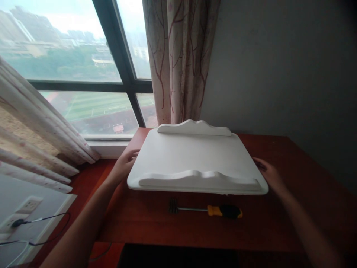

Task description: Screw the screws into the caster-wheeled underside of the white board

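A white board (192, 154) with rounded corners spans the space between my hands. One wavy-edged white strip (195, 128) stands along its far side, and another wavy strip (199, 179) runs along its near side. My left hand (125, 163) is closed at the board's left edge, its fingertips partly hidden. At the right edge my right hand (266, 171) grips the board, fingers curled under the rim. A screwdriver (225, 211) with a yellow and black handle lies on the table in front of the board. By its tip sit several small screws (173, 205).
The reddish-brown wooden table (156, 230) reaches back to the grey wall (273, 74). Behind it hangs a patterned curtain (181, 59) beside a window (92, 67). On the lower left, a cable with a black plug (18, 223) goes into a wall socket.
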{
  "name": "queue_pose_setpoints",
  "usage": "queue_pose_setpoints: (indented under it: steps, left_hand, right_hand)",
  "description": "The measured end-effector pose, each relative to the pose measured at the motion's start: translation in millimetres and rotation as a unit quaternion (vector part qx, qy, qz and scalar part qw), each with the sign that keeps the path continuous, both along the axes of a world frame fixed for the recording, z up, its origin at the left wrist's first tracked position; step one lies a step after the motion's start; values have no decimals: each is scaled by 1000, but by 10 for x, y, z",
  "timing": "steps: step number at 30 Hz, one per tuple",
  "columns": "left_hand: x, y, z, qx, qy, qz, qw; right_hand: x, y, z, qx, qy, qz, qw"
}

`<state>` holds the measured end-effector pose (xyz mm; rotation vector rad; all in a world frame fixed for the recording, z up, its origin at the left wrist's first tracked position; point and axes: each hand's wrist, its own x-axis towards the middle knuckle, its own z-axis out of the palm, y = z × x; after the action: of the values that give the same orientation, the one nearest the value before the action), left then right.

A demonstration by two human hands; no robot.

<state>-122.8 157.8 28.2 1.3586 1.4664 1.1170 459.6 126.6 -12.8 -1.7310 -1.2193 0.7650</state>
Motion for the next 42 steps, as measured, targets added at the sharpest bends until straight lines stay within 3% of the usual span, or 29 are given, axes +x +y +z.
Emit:
queue_pose_setpoints:
  steps: [4, 14, 27, 35, 42]
  left_hand:
    - [28, 43, 15, -7, -35, 0, 999]
    - [124, 125, 136, -138, -159, 17, 977]
    - [131, 214, 145, -232, -182, -44, 955]
    - [23, 304, 128, -206, -119, -83, 968]
    - [-59, 443, 169, -142, -59, -118, 981]
  right_hand:
    - [4, 59, 6, -12, 6, -11, 1000]
    - [-74, 70, 110, -102, 107, 0, 989]
    - [-103, 201, 230, -144, 156, 44, 976]
    - [-113, 228, 308, -158, 128, 102, 974]
    - [-151, 315, 325, -115, 113, 112, 981]
